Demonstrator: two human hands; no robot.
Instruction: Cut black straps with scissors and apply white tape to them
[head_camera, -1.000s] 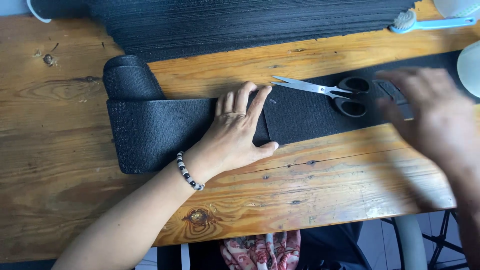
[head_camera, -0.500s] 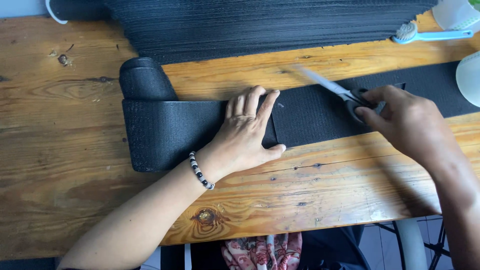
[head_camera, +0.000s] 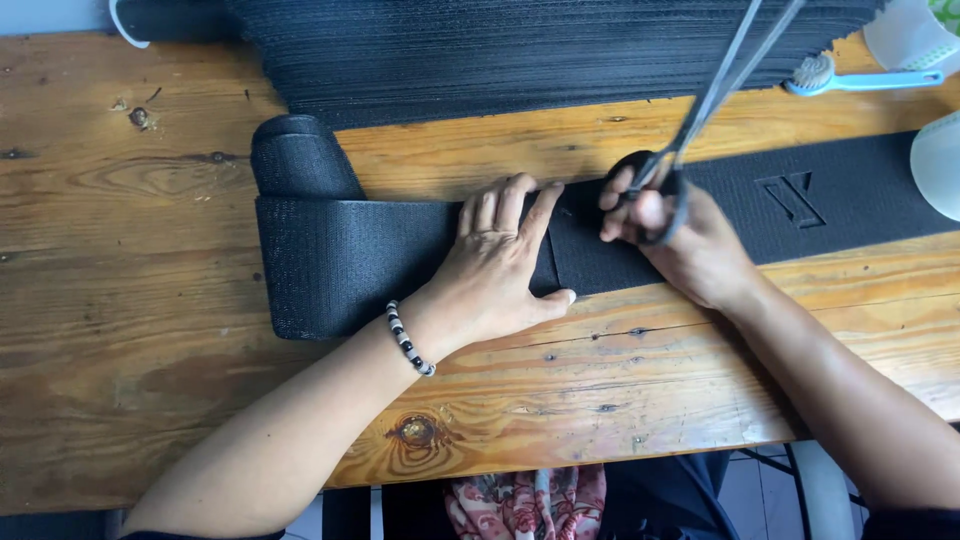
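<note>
Pressing flat with its palm and spread fingers, the left hand (head_camera: 497, 270) holds down a wide black elastic band (head_camera: 345, 265) that lies across the wooden table (head_camera: 150, 300). A beaded bracelet (head_camera: 410, 338) sits on that wrist. Just beside it, the right hand (head_camera: 680, 240) has its fingers closed through the black loops of a pair of scissors (head_camera: 700, 110), whose long blades point up and away, almost together, above the band.

The band looks soft, light and floppy, with a ribbed knit surface that should not slip much on the wood. I judge it needs a flat palm to stay in place, and the best hold is close to the fold edge under the left fingers. At its left end the band is turned back into a rolled part (head_camera: 300, 160).

Further away lies a big stack of the same black ribbed material (head_camera: 500, 50), then a light blue brush (head_camera: 860, 78) and a white rounded object (head_camera: 940, 165) at the right edge. The table is of worn planks with knots.
</note>
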